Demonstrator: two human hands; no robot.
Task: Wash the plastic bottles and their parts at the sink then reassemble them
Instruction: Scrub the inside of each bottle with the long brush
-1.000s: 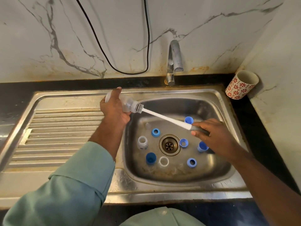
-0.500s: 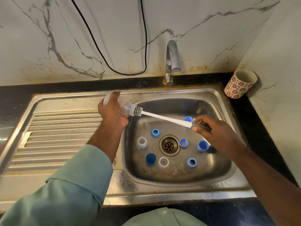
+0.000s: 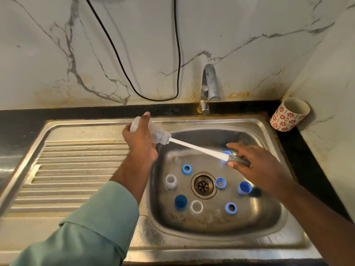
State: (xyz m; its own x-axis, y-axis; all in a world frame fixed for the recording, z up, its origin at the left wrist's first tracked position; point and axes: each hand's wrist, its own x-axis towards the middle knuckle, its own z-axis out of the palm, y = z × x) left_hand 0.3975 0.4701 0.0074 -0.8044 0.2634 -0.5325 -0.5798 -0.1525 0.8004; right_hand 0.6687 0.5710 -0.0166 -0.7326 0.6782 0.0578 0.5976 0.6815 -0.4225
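Lying sideways in left hand [image 3: 139, 140]: bottle [image 3: 157, 133]

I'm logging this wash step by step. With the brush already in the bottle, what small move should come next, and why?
Probably push the brush deeper and twist it. The left hand grips the clear bottle on its side over the sink's edge, and the right hand holds the grey handle, but only the bristle end seems inside the neck, so the base is likely unscrubbed.
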